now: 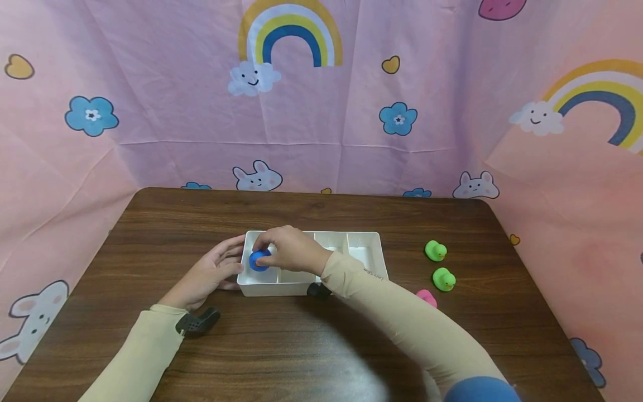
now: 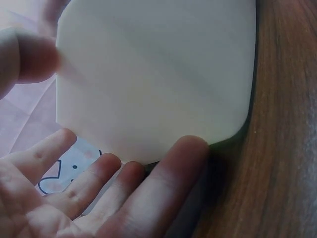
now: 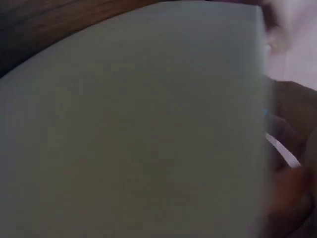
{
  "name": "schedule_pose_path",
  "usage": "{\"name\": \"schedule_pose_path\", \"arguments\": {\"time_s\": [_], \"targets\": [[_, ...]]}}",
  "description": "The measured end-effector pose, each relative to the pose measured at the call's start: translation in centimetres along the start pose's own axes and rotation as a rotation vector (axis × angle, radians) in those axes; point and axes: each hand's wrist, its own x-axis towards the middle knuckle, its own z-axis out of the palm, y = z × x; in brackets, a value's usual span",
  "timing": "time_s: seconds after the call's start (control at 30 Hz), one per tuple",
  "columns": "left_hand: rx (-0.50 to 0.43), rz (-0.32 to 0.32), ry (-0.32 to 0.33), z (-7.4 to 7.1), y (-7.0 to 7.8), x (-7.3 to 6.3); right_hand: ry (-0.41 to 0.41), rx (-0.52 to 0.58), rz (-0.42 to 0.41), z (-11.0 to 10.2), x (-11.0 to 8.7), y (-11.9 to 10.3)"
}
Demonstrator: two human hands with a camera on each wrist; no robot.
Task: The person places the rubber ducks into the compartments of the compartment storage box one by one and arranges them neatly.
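Note:
A white divided tray [image 1: 286, 290] lies lengthwise across the table. My right hand [image 1: 295, 249] reaches over its front wall into the leftmost compartment, thumb and fingers pinching a small blue toy duck [image 1: 257, 261], which they partly cover. My left hand [image 1: 207, 276] rests against the tray's left end. In the left wrist view, its extended fingers [image 2: 173, 173] touch the edges of the white end wall [image 2: 153, 74]. The tray's front wall [image 3: 133, 124] fills most of the right wrist view and hides much of the right hand.
Two green toy ducks, one farther back [image 1: 435, 251] and one nearer [image 1: 444, 280], stand right of the tray. A pink toy [image 1: 426, 297] is partly hidden behind my right sleeve [image 1: 407, 312]. A patterned pink cloth [image 1: 311, 120] hangs behind the brown table [image 1: 241, 357].

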Motion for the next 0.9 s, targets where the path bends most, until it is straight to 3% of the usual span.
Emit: {"name": "schedule_pose_path", "arguments": {"time_s": [0.27,0.57,0.9], "targets": [[0.002,-0.009,0.003,0.3,0.3,0.2,0.018,-0.116,-0.004,1.1,0.3,0.5],[0.004,0.015,-0.018,0.5,0.6,0.1,0.013,-0.137,0.015,1.8,0.5,0.8],[0.0,-0.01,-0.005,0.2,0.6,0.0,-0.038,-0.159,0.035,1.1,0.4,0.3]]}}
